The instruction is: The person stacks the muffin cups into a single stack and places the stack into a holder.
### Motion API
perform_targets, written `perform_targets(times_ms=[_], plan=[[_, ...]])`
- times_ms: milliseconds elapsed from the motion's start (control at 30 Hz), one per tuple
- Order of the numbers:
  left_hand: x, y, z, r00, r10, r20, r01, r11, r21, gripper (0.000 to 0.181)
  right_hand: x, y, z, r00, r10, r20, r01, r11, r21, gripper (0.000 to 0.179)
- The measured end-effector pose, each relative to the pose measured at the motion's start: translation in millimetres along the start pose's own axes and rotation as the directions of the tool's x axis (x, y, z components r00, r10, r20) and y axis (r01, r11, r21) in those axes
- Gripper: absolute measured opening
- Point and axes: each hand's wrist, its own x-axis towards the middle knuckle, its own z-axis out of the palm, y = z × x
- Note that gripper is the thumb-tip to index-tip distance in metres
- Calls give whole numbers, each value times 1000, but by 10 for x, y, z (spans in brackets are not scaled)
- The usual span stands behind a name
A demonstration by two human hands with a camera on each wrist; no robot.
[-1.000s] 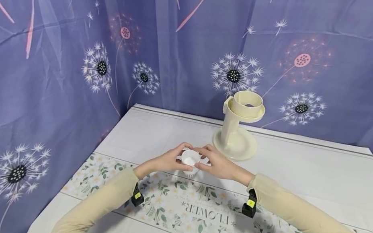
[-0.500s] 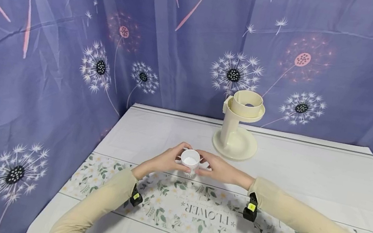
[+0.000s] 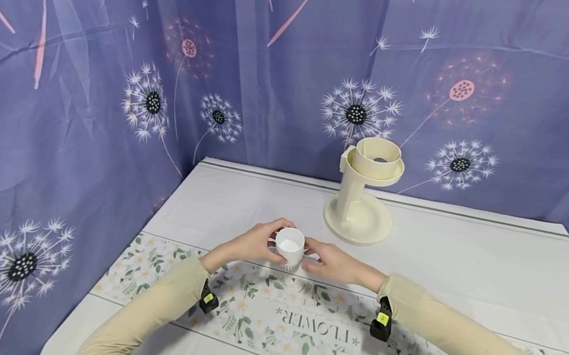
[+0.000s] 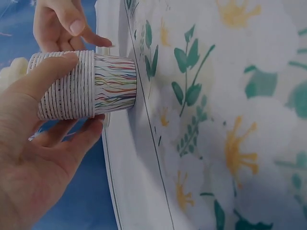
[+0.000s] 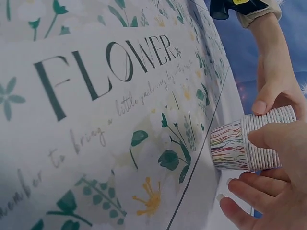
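Observation:
A nested stack of white paper cups (image 3: 289, 243) stands on the table with its mouth up. Several close-set rims show in the left wrist view, above a bottom cup wall (image 4: 115, 84) printed with coloured wavy lines. Small handles stick out at the sides. My left hand (image 3: 253, 243) grips the stack from the left, thumb on the near side and fingers round the far side. At the right side is my right hand (image 3: 336, 263), its thumb and fingers spread loosely beside the cups, fingertips close to the handle.
Behind the hands stands a cream-coloured stand (image 3: 351, 197) with a ring-shaped top and a round dish base. A white tablecloth (image 3: 452, 247) with a flowered, lettered band covers the table. A blue dandelion curtain (image 3: 289, 79) hangs at the back and left.
My right hand has drawn back from over the cup rim to the right side of the stack, its fingers loosening. The left hand keeps its grip, and the stack stays in place.

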Motion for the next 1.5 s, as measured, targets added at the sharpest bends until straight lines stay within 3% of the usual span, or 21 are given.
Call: perform_targets(times_ms=[367,700,833,1100,1500], plan=[[53,68,-3,1000,20,-21,-21,999,-30,70,-73,5,-33,997,14,-80,-11,999,39,62],[146,179,27,997,26,-73,-36,990,-134,71,-114,49,-25,975,6,-220,15,995,96,56],[165,249,35,996,15,-84,-29,986,-161,75,-150,55,-54,969,44,-241,-10,990,144,51],[216,284,84,995,6,-101,-28,975,-220,72,-218,62,-100,958,68,-280,-35,992,121,51],[289,342,160,989,-8,-148,-24,976,-217,66,-304,37,-161,944,39,-329,1,993,121,49]])
